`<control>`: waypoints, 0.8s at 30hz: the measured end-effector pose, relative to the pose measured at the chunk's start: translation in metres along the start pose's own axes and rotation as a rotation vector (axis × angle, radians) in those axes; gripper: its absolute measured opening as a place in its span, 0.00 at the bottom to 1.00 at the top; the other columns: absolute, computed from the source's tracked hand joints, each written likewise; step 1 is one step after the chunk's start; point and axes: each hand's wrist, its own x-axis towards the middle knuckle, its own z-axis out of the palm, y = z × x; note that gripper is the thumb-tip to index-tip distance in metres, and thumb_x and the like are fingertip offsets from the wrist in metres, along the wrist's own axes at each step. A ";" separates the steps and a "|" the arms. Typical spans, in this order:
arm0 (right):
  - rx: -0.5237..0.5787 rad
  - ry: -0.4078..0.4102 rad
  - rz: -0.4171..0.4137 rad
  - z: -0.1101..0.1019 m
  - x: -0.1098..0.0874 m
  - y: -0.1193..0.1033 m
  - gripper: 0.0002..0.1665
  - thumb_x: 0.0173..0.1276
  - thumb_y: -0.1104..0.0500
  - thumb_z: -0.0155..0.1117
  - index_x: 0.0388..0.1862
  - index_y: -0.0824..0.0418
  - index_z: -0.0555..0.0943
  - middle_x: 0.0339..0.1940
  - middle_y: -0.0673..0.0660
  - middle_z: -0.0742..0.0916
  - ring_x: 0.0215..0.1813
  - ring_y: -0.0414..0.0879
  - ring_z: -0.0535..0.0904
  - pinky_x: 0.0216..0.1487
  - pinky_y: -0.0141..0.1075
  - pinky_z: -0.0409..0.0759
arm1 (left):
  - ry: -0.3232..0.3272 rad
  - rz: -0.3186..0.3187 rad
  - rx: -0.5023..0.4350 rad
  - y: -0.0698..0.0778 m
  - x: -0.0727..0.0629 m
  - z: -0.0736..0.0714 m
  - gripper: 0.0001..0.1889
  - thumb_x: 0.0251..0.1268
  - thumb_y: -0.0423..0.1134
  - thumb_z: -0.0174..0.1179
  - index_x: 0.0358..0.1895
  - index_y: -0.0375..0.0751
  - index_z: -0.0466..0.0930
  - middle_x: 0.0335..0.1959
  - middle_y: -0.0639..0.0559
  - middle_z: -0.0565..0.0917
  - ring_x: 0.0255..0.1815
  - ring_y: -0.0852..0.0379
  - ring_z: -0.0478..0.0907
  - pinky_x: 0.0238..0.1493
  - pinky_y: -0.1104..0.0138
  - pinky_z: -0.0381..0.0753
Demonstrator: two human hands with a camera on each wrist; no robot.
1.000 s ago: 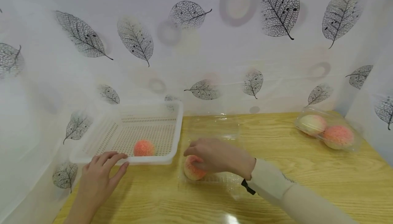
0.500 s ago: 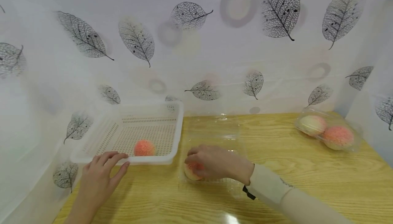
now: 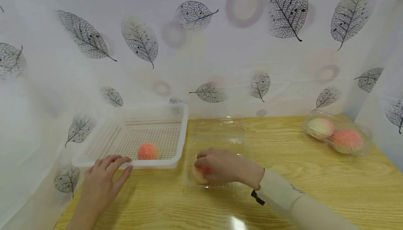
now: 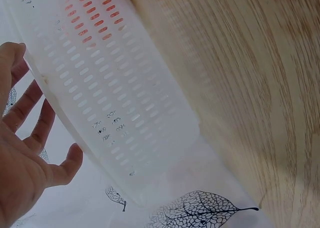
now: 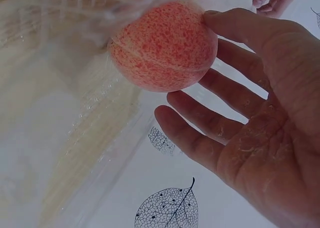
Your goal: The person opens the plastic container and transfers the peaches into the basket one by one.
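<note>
My right hand [image 3: 225, 167] holds a pink-and-cream peach [image 5: 165, 48] between thumb and fingers, low in the left side of an open clear plastic clamshell box [image 3: 217, 141]. In the head view the hand covers much of that peach. On the left, the fingers of my left hand [image 3: 102, 181] rest over the near rim of a white plastic basket [image 3: 154, 164]. Its thumb lies apart from the fingers, as the left wrist view shows. A second peach [image 3: 148, 151] sits inside the basket near that rim.
At the back right of the wooden table [image 3: 283, 195] lies a closed clear box [image 3: 366, 142] with two peaches in it. A white leaf-printed curtain [image 3: 220, 55] hangs behind and along both sides. The clamshell's lid [image 3: 217, 128] lies folded back towards the curtain.
My right hand has lowered the peach and shifted it slightly right within the clamshell box. The left hand and the basket stay put.
</note>
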 end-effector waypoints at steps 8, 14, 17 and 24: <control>0.035 -0.020 0.074 -0.001 -0.007 0.005 0.19 0.57 0.64 0.75 0.50 0.57 0.86 0.47 0.51 0.87 0.40 0.37 0.78 0.45 0.28 0.80 | 0.005 0.004 0.006 -0.001 -0.001 0.000 0.16 0.50 0.39 0.77 0.45 0.49 0.89 0.42 0.46 0.88 0.39 0.39 0.82 0.29 0.38 0.77; 0.033 -0.028 0.142 0.000 -0.009 0.008 0.23 0.55 0.60 0.78 0.51 0.56 0.85 0.47 0.51 0.86 0.40 0.39 0.78 0.43 0.30 0.79 | -0.015 -0.036 -0.003 0.000 -0.001 0.000 0.16 0.50 0.38 0.77 0.45 0.50 0.89 0.45 0.46 0.87 0.43 0.38 0.82 0.35 0.33 0.75; 0.038 -0.041 0.169 0.002 -0.010 0.009 0.26 0.54 0.60 0.80 0.53 0.56 0.84 0.50 0.52 0.86 0.44 0.43 0.81 0.47 0.33 0.82 | -0.018 -0.046 -0.002 0.000 -0.001 0.000 0.17 0.49 0.38 0.77 0.45 0.50 0.88 0.45 0.46 0.87 0.44 0.38 0.82 0.35 0.33 0.75; 0.060 -0.057 0.205 0.004 -0.010 0.009 0.31 0.55 0.57 0.82 0.58 0.58 0.82 0.53 0.55 0.85 0.50 0.48 0.84 0.53 0.37 0.84 | -0.005 -0.035 0.001 0.000 0.000 0.001 0.17 0.48 0.38 0.77 0.45 0.50 0.89 0.44 0.47 0.88 0.43 0.38 0.82 0.34 0.34 0.75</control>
